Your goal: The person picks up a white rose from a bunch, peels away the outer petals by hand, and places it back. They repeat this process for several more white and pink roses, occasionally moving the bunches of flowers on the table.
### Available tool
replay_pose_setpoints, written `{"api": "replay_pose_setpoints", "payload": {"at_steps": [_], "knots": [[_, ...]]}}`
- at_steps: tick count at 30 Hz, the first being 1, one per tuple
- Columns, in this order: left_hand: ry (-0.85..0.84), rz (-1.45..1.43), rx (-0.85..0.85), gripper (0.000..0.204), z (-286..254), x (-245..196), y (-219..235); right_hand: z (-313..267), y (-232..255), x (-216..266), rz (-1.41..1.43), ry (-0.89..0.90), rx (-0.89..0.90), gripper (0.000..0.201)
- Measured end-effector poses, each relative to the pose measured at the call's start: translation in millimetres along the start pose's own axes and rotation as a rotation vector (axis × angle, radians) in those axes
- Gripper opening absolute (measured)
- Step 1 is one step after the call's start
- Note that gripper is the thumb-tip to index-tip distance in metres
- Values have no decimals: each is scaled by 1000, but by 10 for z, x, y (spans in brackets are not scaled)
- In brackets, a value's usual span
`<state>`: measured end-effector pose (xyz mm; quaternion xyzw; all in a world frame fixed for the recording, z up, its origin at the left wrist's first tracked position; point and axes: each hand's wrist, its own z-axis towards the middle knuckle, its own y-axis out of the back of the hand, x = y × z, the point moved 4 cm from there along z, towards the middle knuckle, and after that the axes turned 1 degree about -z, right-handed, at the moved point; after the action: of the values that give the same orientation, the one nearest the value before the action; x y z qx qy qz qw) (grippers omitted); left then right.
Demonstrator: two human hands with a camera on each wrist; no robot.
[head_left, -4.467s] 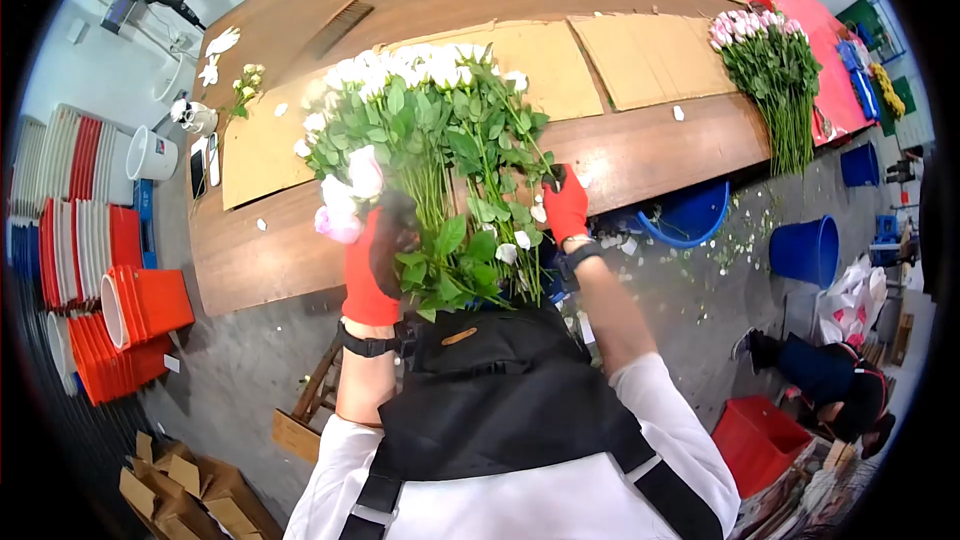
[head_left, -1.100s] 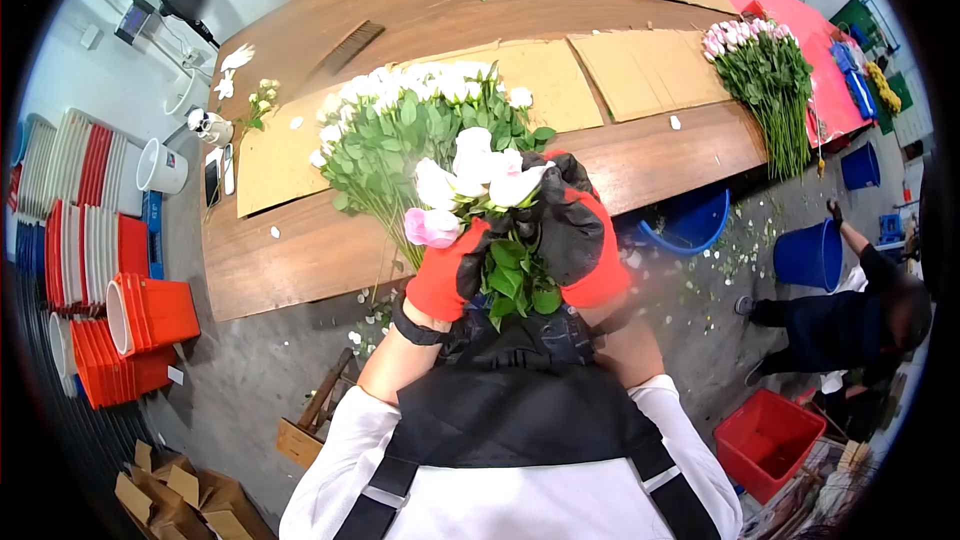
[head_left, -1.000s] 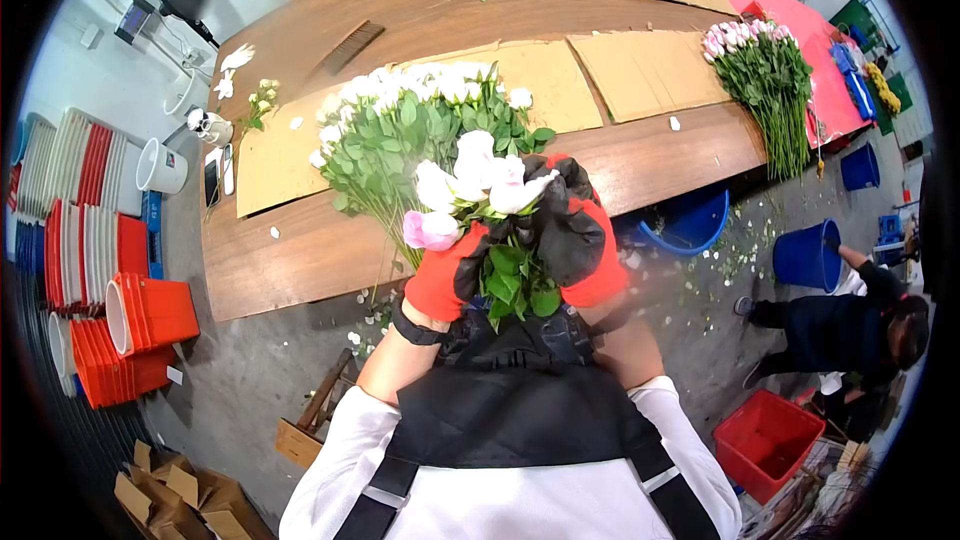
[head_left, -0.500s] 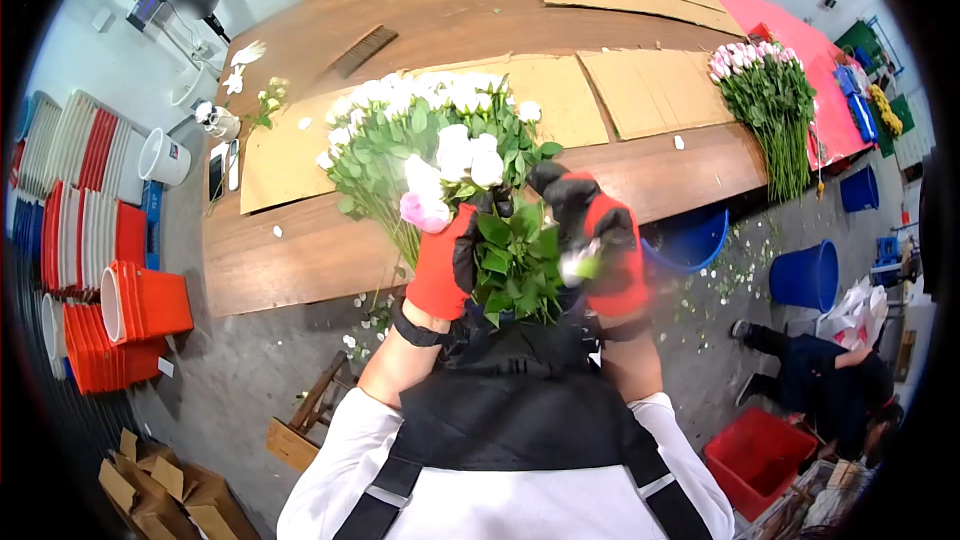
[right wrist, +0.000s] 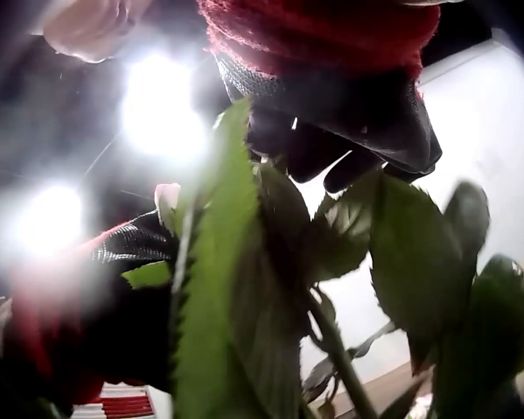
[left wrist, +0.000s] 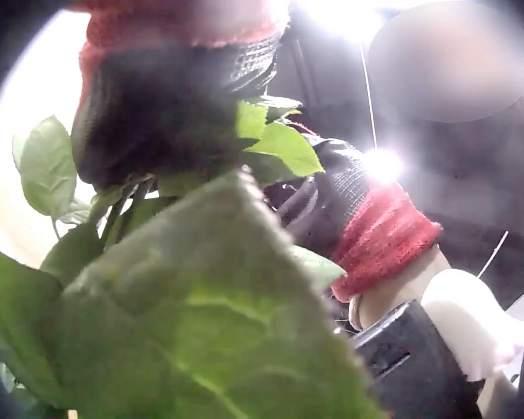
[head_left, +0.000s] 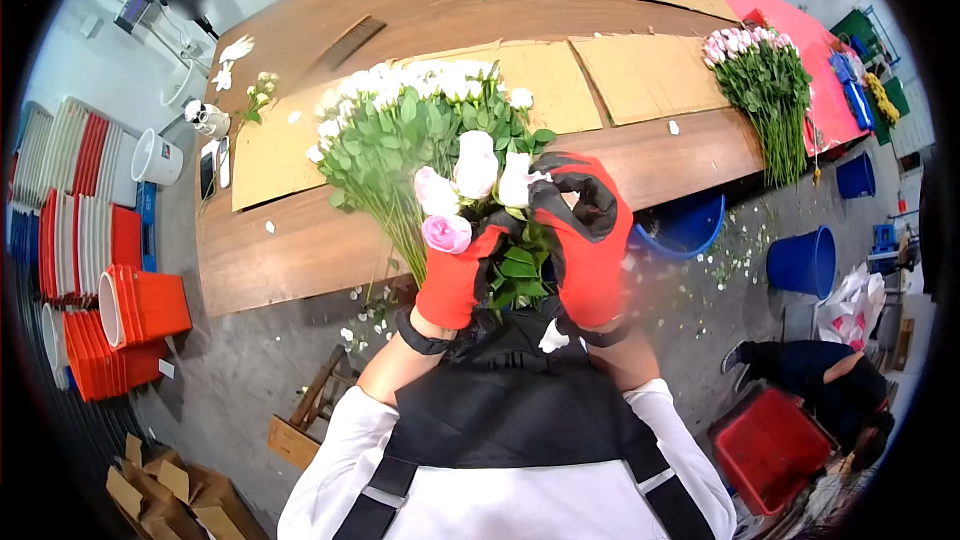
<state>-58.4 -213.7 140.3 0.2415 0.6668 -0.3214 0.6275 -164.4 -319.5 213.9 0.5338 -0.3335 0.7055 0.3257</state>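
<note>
In the head view my left hand (head_left: 455, 280), in a red and black glove, grips the stems of a few pale pink roses (head_left: 476, 165) just below the blooms. A deeper pink rose (head_left: 446, 233) leans out at the left of this group. My right hand (head_left: 590, 235), gloved alike, has its fingers curled, thumb and fingertips pinching an outer petal at the rightmost rose (head_left: 515, 180). Leaves (head_left: 518, 268) hang below the hands; in the left wrist view a large leaf (left wrist: 201, 314) covers much of the work. A loose white petal (head_left: 553, 337) shows by my right wrist.
Beyond my hands, a big bunch of white roses (head_left: 415, 115) lies on cardboard on the brown table (head_left: 290, 265). A pink rose bunch (head_left: 760, 90) lies at the right. Blue tubs (head_left: 803, 262) stand on the petal-strewn floor, and a person (head_left: 835, 385) bends beside a red crate (head_left: 770, 450).
Earlier my right hand was at the bunch on the table, then joined the left at the held roses. Half a second ago it swung away low right; now it is back at the rightmost bloom.
</note>
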Motion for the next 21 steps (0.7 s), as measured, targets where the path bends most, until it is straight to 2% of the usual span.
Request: {"api": "replay_pose_setpoints", "payload": {"at_steps": [1, 4, 6, 7, 8, 9, 11, 12, 14, 15, 16, 18, 19, 21], "knots": [[-1, -11, 2, 46, 13, 92, 30, -13, 3, -79, 117, -52, 6, 16], [-81, -142, 93, 43, -49, -99, -29, -48, 13, -280, 500, -160, 33, 10], [-28, -393, 145, 40, -71, -140, -40, -51, 56, -305, 798, -170, 63, 17], [65, -584, 152, 39, -63, -68, -18, 56, 149, -397, 584, -14, 315, 27], [161, -775, 159, 37, -63, -5, 0, 91, 181, -304, 463, 135, 352, 26], [143, -831, 262, 31, -62, -14, 9, 122, 210, -204, 351, 287, 370, 26], [122, -771, 307, 32, -58, 36, 60, 129, 247, -53, 120, 304, 320, 22], [111, -741, 332, 33, -50, 64, 58, 96, 194, 24, 95, 136, 252, 29], [33, -582, 297, 34, -60, 39, 53, 116, 97, 127, -25, 168, 288, 38], [-19, -477, 271, 34, -64, -55, 51, 131, 98, 61, -78, 201, 399, 52], [-23, -502, 277, 35, -50, -111, 55, 123, 73, 21, -9, 160, 416, 57], [31, -814, 362, 36, -2, -226, 79, 81, -1, -58, 127, 71, 451, 68], [20, -831, 338, 37, 18, -333, 134, 55, -6, -172, 204, 14, 537, 81], [18, -673, 155, 40, 68, -524, 386, 16, 114, -630, 278, -72, 635, 82]]}}
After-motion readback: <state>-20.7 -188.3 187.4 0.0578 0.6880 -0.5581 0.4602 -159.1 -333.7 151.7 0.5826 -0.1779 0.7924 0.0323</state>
